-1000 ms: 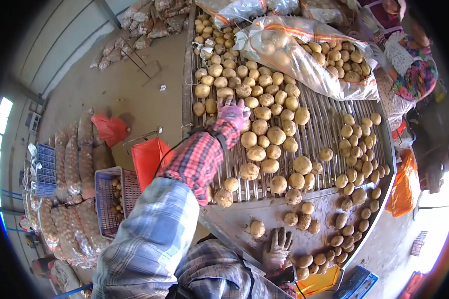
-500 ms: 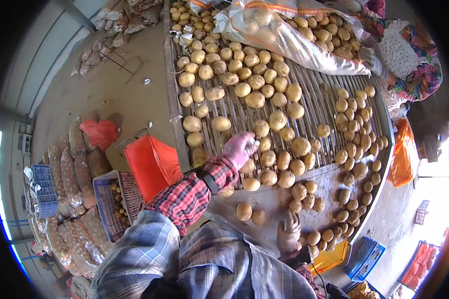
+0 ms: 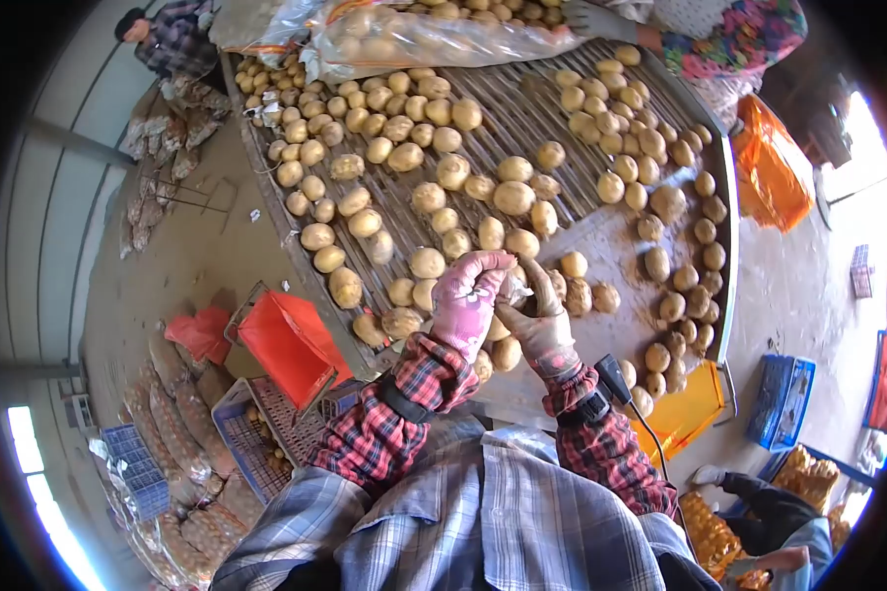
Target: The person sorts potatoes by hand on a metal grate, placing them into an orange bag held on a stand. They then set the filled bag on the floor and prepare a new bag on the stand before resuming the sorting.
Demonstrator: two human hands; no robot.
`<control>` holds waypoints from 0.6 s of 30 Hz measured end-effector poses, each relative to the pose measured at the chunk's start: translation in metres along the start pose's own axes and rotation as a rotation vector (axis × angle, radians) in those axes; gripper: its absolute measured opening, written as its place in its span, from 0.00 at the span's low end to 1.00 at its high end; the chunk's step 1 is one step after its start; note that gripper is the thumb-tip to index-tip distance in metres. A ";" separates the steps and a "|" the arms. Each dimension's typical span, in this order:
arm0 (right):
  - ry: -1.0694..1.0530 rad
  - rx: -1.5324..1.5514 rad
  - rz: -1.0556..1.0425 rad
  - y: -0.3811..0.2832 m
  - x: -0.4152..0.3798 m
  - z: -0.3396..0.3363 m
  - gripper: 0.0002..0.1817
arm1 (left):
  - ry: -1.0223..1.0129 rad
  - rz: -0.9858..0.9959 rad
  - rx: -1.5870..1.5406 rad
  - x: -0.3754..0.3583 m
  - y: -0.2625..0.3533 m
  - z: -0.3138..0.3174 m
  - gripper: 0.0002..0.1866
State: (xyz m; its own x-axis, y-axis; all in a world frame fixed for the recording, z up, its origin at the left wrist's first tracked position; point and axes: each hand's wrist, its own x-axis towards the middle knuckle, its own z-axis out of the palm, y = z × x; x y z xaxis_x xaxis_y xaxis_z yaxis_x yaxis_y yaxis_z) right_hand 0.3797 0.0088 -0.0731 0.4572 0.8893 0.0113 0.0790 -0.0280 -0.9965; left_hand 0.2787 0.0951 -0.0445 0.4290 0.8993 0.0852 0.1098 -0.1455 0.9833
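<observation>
Gripping one pale potato (image 3: 513,287) between them, my left hand (image 3: 470,303) in its pink glove and my right hand (image 3: 542,325) in its grey glove meet above the near edge of the roller table (image 3: 601,229); loose potatoes (image 3: 434,187) spread beyond.

Two gloved hands, one pink (image 3: 466,303) and one grey-brown (image 3: 542,330), are meeting over a single sorting bench (image 3: 601,222) where potatoes (image 3: 514,197), far too many to count exactly and running to several dozen at least, are lying scattered across the rollers. One clear sack of potatoes (image 3: 404,34) is resting at the bench's far end. Three other people are showing at the edges: one at top left (image 3: 172,39), one in a floral sleeve (image 3: 729,34) at top right, one crouching at bottom right (image 3: 769,512). One red bin (image 3: 291,345) is standing below the bench, and three blue crates (image 3: 779,399) are sitting around it.
</observation>
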 end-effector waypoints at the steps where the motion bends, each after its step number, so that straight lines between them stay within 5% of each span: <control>1: 0.006 0.160 0.163 -0.006 -0.005 -0.007 0.39 | -0.002 0.087 0.037 -0.007 0.006 0.007 0.06; 6: 0.036 0.009 0.101 -0.021 -0.027 -0.046 0.36 | -0.106 -0.105 -0.159 -0.042 0.018 0.025 0.07; 7: 0.034 -0.054 0.066 -0.022 -0.033 -0.052 0.36 | -0.119 -0.064 -0.368 -0.048 0.018 0.030 0.06; 9: 0.065 -0.018 0.007 -0.012 -0.043 -0.056 0.36 | -0.165 0.004 -0.013 -0.059 0.038 0.033 0.06; 12: 0.197 -0.244 -0.110 -0.007 -0.056 -0.053 0.37 | -0.161 0.040 0.006 -0.071 0.044 0.040 0.07; 16: 0.104 -0.110 -0.180 -0.002 -0.062 -0.062 0.41 | -0.281 0.199 -0.089 -0.093 0.033 0.041 0.09; 18: 0.029 -0.063 -0.137 -0.013 -0.067 -0.071 0.41 | -0.317 -0.001 -0.337 -0.096 0.034 0.036 0.09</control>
State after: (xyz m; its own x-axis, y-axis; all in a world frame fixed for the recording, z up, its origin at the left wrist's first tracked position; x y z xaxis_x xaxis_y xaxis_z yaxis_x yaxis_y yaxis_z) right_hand 0.4103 -0.0830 -0.0550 0.4636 0.8733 0.1497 0.1977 0.0627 -0.9782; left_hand 0.2736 -0.0109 -0.0255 0.6882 0.7209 0.0819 -0.1644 0.0450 0.9854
